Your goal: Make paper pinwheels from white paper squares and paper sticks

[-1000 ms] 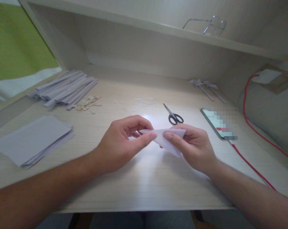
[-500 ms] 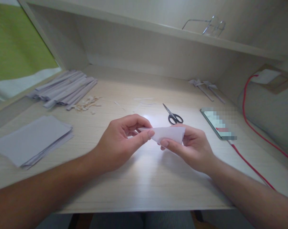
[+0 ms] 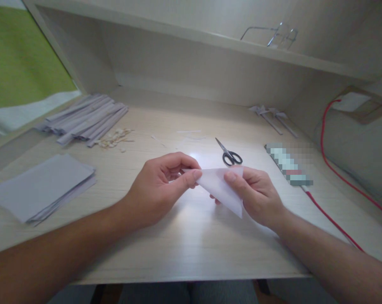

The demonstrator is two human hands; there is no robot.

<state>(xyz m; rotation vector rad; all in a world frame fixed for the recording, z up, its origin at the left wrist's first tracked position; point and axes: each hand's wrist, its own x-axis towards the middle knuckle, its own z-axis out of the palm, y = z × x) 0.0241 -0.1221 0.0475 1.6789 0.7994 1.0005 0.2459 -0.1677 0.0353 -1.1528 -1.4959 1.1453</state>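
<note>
A: Head view, item one?

B: Folded paper piece, white, roughly triangular, held just above the tabletop near its middle. Left hand pinches its left tip between thumb and forefinger. Right hand grips its right side, thumb pressed on top, other fingers beneath.

A: Nearby stock?

B: Scissors, black handles, blades closed, lying flat just beyond the hands. Phone to the right, screen pixelated; nothing on it can be read. Red cable runs from the phone's near end along the tabletop towards the right edge; a red cable also rises to a white charger at the wall.

A: Left side?

B: Stack of flat grey-white sheets at the near left. Bundle of folded paper strips further back, with small paper scraps beside it.

A: Back of the tabletop?

B: Two finished paper pieces with long stems, far right. Spectacles on the shelf above.

A: Brands, labels?

B: No readable writing on any item.
</note>
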